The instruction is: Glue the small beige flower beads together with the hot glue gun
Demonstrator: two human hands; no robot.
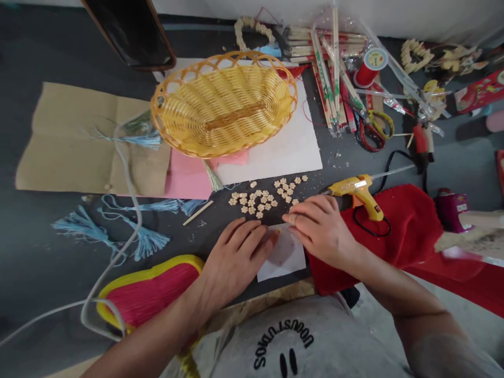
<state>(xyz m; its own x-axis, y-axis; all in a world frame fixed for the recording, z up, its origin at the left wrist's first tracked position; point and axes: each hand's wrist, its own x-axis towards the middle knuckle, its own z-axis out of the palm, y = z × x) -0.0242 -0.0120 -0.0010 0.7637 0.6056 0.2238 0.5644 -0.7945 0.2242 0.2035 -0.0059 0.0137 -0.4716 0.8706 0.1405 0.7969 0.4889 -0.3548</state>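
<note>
My left hand (238,257) rests with its fingers laid out over the left edge of a small white sheet of paper (291,257), the thumb tip on the paper. My right hand (325,231) is above the sheet's upper right edge, fingers bent and tips pinched together. What lies between those tips is too small to make out. Just beyond both hands, several small pale flower-shaped pieces (260,202) are scattered on the dark table (220,239). A yellow glue gun (360,191) lies right of my right hand, its nozzle pointing left.
A yellow wicker basket (232,107) stands at the back on white paper (303,142). Blue tassels (145,236) and a grey cable (132,194) lie left. Scissors (372,131), a red spool (368,71) and wrapped chopsticks (326,79) are back right. Red cloth (409,226) lies right.
</note>
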